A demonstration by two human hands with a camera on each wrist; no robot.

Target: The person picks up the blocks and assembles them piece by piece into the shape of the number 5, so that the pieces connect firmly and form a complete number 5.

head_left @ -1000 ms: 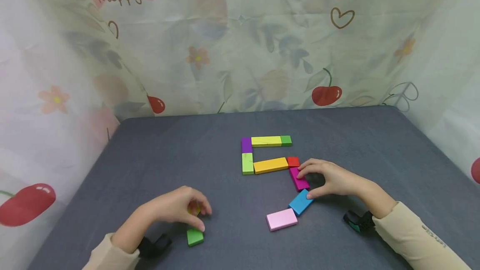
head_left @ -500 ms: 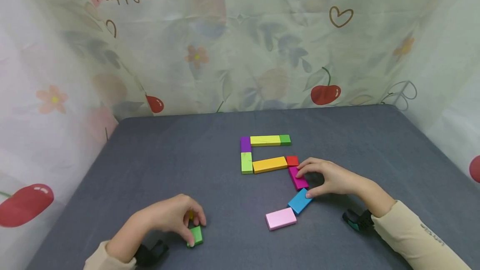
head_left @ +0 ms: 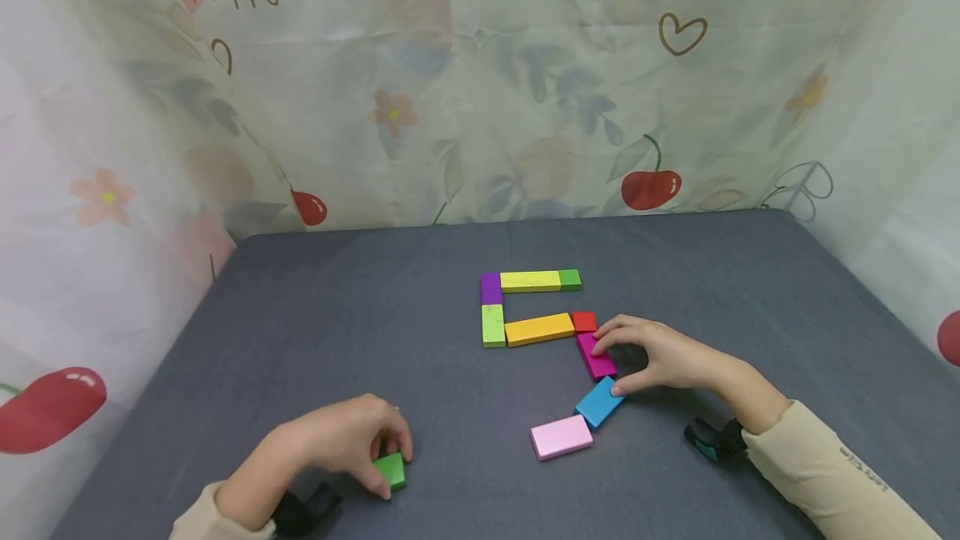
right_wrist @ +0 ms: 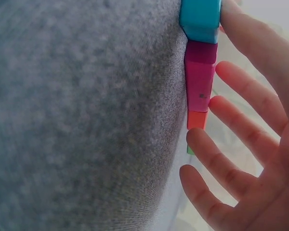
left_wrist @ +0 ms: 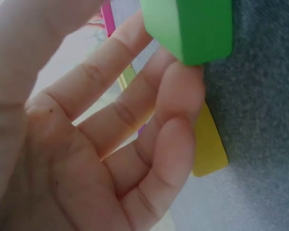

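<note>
Grey felt tabletop [head_left: 315, 332], fenced by a sheer curtain printed with cherries and "happy" [head_left: 465, 90]. Item one: your left hand [head_left: 341, 440], at seven o'clock on the surface, curled over the small green block [head_left: 391, 470]; a second ago that block lay clear of your fingers, now thumb and fingertips pinch it, and the left wrist view shows it lifted against your fingers [left_wrist: 149, 91] with a yellow piece [left_wrist: 209, 144] tucked beneath them. Reading: the pick-up is made and the block looks ready to carry toward the pattern. Item two: your right hand [head_left: 663, 352], at four o'clock, unchanged over the second, fingers spread and relaxed, index tip touching the magenta block [head_left: 596, 357], thumb against the blue block [head_left: 598, 402]; it steadies rather than grips. Item three: the laid pattern at centre, namely purple [head_left: 491, 287], yellow bar [head_left: 530, 280], dark green end [head_left: 570, 278], lime [head_left: 492, 326], orange bar [head_left: 540, 329], red [head_left: 584, 322], each touching the next, none shifted. Item four: pink block [head_left: 562, 437], at five o'clock, corner just beside the blue one, unmoved.
</note>
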